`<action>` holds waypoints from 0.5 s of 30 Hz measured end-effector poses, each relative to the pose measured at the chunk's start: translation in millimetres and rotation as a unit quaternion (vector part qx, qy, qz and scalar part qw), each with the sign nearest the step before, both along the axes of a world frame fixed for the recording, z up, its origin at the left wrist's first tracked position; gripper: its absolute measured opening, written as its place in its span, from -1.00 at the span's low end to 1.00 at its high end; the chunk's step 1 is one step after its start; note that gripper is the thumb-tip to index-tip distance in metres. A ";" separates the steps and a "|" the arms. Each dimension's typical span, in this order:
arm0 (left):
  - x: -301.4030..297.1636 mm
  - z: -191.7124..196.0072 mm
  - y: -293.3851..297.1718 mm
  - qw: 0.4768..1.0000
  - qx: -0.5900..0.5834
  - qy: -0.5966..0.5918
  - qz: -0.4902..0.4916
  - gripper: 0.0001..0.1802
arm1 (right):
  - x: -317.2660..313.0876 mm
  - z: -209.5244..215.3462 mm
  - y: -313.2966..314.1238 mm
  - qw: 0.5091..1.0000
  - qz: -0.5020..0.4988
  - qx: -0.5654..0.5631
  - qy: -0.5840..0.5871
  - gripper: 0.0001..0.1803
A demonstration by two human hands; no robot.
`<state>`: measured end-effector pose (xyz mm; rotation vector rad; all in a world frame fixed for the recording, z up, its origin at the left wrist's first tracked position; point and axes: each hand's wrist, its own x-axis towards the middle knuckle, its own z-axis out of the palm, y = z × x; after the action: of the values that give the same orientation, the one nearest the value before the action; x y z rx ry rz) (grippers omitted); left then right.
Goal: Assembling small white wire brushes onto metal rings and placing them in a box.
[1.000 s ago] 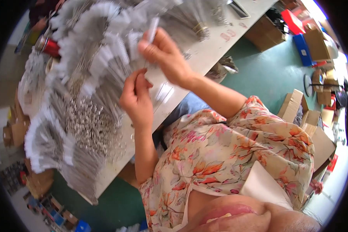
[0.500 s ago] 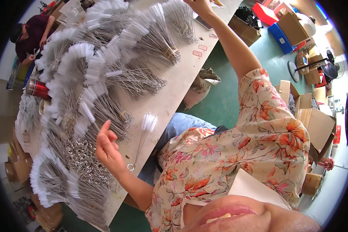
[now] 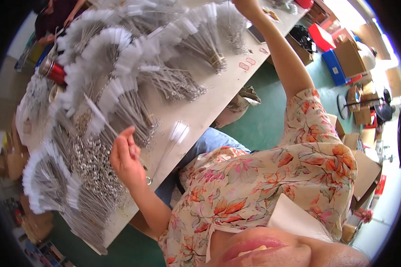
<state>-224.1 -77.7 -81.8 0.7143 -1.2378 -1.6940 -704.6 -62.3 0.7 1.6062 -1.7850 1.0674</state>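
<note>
My left hand (image 3: pixel 128 159) is closed over the table edge side of the pile, its fingers pinched on a thin wire-handled brush (image 3: pixel 96 110) with white bristles that points up and left. At the top edge, my right hand (image 3: pixel 248 8) is partly cut off. Its visible fingers are curled, and a thin wire-like line hangs beside them; what they hold is unclear. A few loose brushes (image 3: pixel 178 133) lie on the tabletop right of my left hand, a ring (image 3: pixel 149 180) at their near end. Bundles of similar brushes (image 3: pixel 129 104) cover the table behind it.
A heap of metal rings (image 3: pixel 93 167) lies left of my left hand. A red flask (image 3: pixel 52 71) stands among the brushes. A co-worker's arm (image 3: pixel 75 12) shows at the upper left. Right of the table (image 3: pixel 229 84) are a sack (image 3: pixel 236 109), cartons and a blue box (image 3: pixel 334 66).
My view has shifted, moving the far table down-right. My left hand is slightly higher in the picture, its forefinger more bent, and the brush at it has swung up. My right hand has moved rightward.
</note>
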 end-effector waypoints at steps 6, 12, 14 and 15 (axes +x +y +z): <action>-37.7 32.9 7.2 0.964 -0.230 -0.080 0.103 -0.75 | 229.2 -1.9 -2.1 0.710 0.480 0.125 -0.500 -0.76; -26.0 19.9 -6.7 0.873 -0.409 -0.124 0.233 -0.85 | 343.5 -30.0 8.5 0.664 0.550 0.058 -0.503 -0.68; -16.8 16.3 -4.1 0.869 -0.401 -0.031 0.289 -0.86 | 321.8 -39.3 5.9 0.787 0.439 0.106 -0.421 -0.65; -13.7 14.2 0.7 0.855 -0.417 -0.066 0.303 -0.83 | 321.7 -46.0 5.4 0.736 0.418 0.185 -0.499 -0.64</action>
<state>-237.8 -77.0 -67.5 0.5777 -1.4720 -0.4995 -382.9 -56.9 -45.3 2.4612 -1.9164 2.4975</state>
